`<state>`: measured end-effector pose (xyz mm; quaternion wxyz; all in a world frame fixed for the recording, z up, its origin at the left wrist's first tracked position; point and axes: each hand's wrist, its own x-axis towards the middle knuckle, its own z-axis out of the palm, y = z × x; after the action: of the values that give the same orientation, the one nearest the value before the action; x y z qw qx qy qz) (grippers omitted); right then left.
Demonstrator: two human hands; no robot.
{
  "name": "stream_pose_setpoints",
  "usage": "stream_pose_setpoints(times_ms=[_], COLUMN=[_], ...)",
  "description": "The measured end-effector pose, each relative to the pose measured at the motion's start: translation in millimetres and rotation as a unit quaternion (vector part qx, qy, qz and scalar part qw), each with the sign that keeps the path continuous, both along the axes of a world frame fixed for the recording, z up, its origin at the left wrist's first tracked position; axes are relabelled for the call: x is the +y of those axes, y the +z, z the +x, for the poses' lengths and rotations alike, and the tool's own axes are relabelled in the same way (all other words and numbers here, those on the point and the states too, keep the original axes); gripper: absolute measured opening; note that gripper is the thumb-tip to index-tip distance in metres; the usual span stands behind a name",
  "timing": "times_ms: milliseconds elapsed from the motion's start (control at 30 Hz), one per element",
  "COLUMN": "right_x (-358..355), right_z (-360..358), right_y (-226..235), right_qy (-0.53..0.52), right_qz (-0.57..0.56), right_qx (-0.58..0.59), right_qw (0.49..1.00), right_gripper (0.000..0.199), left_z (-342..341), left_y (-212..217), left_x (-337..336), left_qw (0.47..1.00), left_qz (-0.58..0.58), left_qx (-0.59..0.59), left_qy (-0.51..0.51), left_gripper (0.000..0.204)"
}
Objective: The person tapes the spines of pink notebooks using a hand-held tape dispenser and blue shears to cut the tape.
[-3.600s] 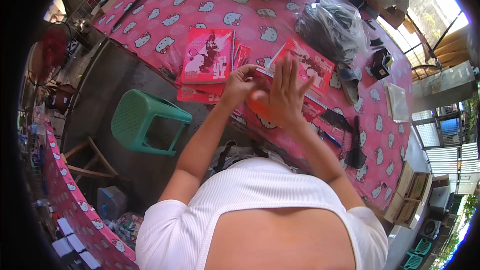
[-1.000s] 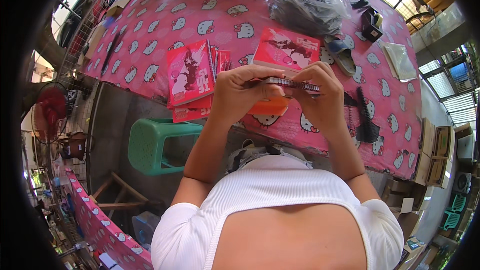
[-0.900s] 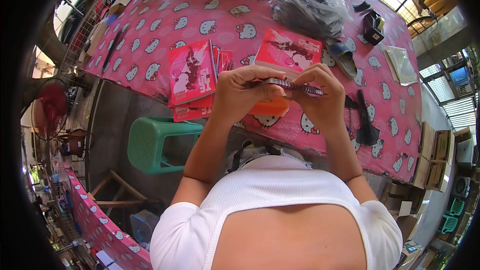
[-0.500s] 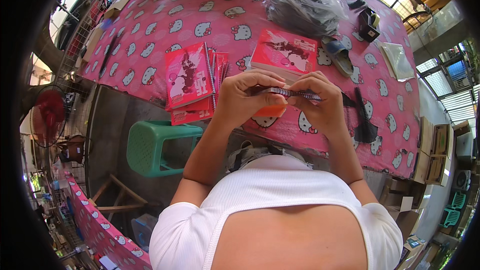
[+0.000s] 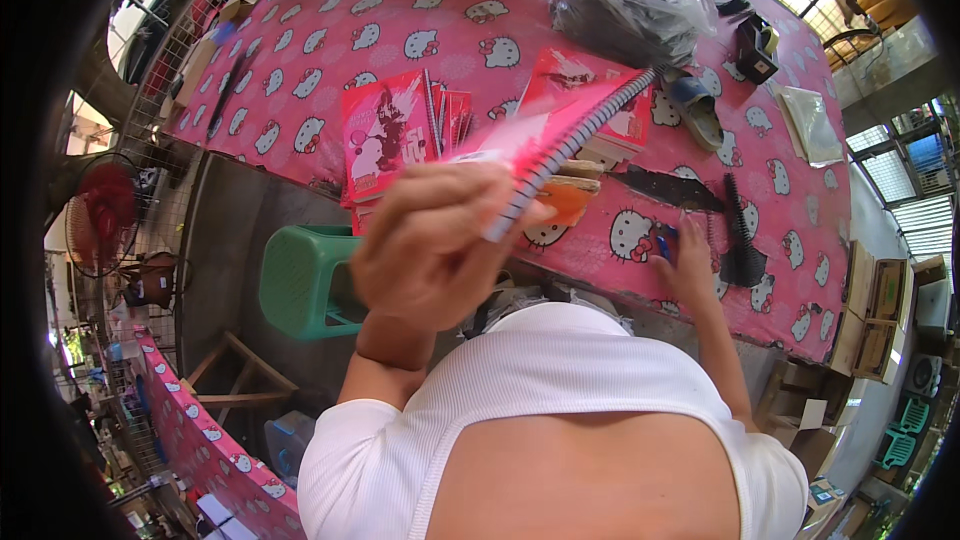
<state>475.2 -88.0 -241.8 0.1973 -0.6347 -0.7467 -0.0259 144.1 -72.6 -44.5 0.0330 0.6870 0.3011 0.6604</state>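
Observation:
My left hand (image 5: 435,240) grips a spiral-bound notebook (image 5: 575,145) with a pink-red cover. It is raised and tilted over the table, its coil facing right, and its cover is motion-blurred. Farther right, my right hand (image 5: 692,265) is down at the tabletop, thumb and fingers around a small blue tool (image 5: 665,238) whose kind is unclear. Red notebooks (image 5: 385,130) lie piled at the left, and another red stack (image 5: 625,120) sits partly behind the raised notebook. An orange block-like piece (image 5: 568,205) lies below the coil.
The table has a pink cat-print cover (image 5: 420,15). A black comb-like strip (image 5: 742,240), a slipper (image 5: 692,110), a tape dispenser (image 5: 756,48) and clear plastic sleeves (image 5: 810,125) lie rightward. A plastic bag of dark material (image 5: 635,10) sits far back. A green stool (image 5: 310,280) stands left.
My right hand has left the notebook's coil and moved right, down to the blue tool. My left hand has lifted and turned the notebook, bringing it nearer.

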Motion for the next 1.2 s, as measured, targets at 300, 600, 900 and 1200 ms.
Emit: stream_pose_setpoints(times_ms=[300,600,900,1200], right_x=[-14,-4,19,24], right_z=[-81,-102,-87,-34], right_y=[103,124,99,24], right_qy=[0.164,0.208,0.112,0.086], right_qz=[-0.143,-0.061,-0.567,-0.164], right_qx=[0.361,0.233,0.7,0.203], right_qw=[0.907,0.948,0.419,0.961], right_gripper=[0.039,0.043,0.031,0.038], left_z=[35,37,35,-58], left_y=[-119,-108,-110,-100], left_x=[-5,-7,-4,35], left_qw=[0.981,0.971,0.982,0.908], left_qz=[-0.192,-0.24,-0.186,-0.082], left_qx=[0.027,-0.005,0.026,-0.361], left_qy=[0.004,0.0,0.008,0.193], left_gripper=[0.025,0.029,0.029,0.022])
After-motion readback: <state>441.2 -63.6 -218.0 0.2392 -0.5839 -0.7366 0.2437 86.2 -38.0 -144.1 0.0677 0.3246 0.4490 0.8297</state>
